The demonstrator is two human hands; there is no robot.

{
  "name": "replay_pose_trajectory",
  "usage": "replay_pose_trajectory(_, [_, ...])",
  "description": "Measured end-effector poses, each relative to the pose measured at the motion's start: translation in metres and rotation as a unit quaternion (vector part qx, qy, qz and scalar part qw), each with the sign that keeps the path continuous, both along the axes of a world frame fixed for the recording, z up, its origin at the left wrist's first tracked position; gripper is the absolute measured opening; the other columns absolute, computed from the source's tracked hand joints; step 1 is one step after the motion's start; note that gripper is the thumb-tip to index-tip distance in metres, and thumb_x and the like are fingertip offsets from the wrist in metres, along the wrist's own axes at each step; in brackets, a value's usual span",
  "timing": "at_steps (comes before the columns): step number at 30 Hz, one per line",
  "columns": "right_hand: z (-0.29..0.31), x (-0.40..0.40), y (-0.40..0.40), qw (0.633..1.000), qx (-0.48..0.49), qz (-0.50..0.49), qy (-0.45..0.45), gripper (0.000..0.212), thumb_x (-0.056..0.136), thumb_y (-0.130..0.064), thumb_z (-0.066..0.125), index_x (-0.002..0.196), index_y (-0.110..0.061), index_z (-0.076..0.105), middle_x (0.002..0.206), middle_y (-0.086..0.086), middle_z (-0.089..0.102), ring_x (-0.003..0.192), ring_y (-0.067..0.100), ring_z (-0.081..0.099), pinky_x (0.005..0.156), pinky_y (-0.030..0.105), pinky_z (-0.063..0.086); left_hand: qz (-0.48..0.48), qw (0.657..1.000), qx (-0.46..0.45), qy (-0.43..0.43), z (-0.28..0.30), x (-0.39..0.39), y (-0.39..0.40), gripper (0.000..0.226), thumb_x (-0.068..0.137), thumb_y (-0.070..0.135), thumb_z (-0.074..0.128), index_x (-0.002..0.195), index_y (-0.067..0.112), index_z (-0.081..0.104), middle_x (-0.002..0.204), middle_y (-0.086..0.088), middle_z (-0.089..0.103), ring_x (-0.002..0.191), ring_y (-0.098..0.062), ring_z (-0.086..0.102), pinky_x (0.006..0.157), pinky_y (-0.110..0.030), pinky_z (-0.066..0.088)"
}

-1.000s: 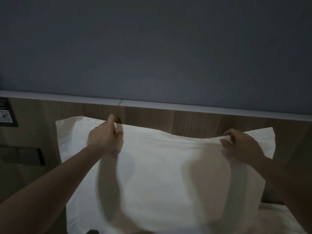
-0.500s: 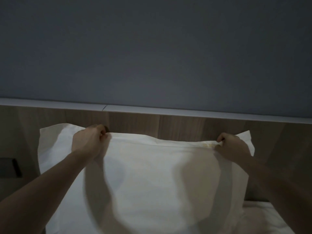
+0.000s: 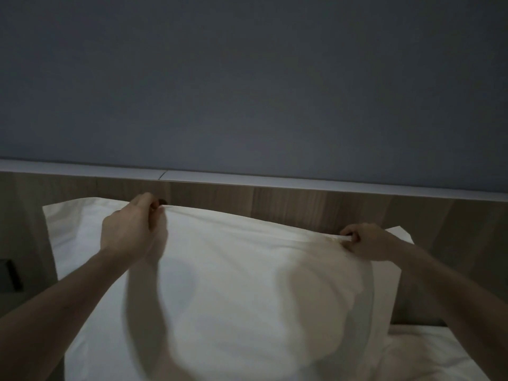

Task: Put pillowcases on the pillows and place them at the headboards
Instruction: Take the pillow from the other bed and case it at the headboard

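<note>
A white pillow in its pillowcase (image 3: 247,284) stands upright against the wooden headboard (image 3: 275,204). My left hand (image 3: 129,229) grips the top edge of the pillowcase near its left end. My right hand (image 3: 368,244) pinches the same top edge close to the right corner. The fabric is pulled taut between the two hands. The pillow's lower part runs out of the frame.
A pale ledge (image 3: 302,182) caps the headboard below a grey-blue wall. A dark switch plate (image 3: 11,279) sits on the panel at the far left. White bed linen (image 3: 428,353) lies at the lower right.
Both hands closed on the pillowcase's top edge and now pull it tight. The view shifted a little to the right and the sticker at the far left left the frame.
</note>
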State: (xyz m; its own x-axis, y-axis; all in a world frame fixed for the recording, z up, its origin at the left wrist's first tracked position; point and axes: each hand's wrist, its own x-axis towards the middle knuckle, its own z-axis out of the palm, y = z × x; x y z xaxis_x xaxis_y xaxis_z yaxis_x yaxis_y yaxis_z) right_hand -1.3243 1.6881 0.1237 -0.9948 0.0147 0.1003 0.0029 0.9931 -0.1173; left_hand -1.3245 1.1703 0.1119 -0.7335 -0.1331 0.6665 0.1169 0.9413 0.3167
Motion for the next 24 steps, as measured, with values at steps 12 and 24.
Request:
replay_pose_trajectory(12, [-0.009,-0.003,-0.018,0.946,-0.150,-0.094,0.273,0.013,0.087,-0.033,0.065,0.098,-0.027,0.061,0.080,0.002,0.069,0.085,0.037,0.067,0.069,0.037,0.049,0.035,0.998,0.027,-0.052,0.004,-0.018,0.003,0.012,0.101,0.031,0.053,0.098,0.024,0.062,0.102,-0.005,0.069,0.075,-0.027,0.049,0.068,-0.038,0.041])
replay_pose_trajectory(24, [-0.096,0.046,-0.011,0.888,-0.228,-0.117,0.382,0.075,0.088,-0.053,0.049,0.147,-0.006,0.047,0.150,0.018,0.050,0.140,0.037,0.044,0.118,0.049,0.032,-0.008,0.996,0.086,-0.025,-0.055,0.033,-0.029,0.072,0.084,0.057,0.056,0.138,0.010,0.051,0.150,-0.019,0.044,0.133,-0.046,0.047,0.106,-0.063,0.046])
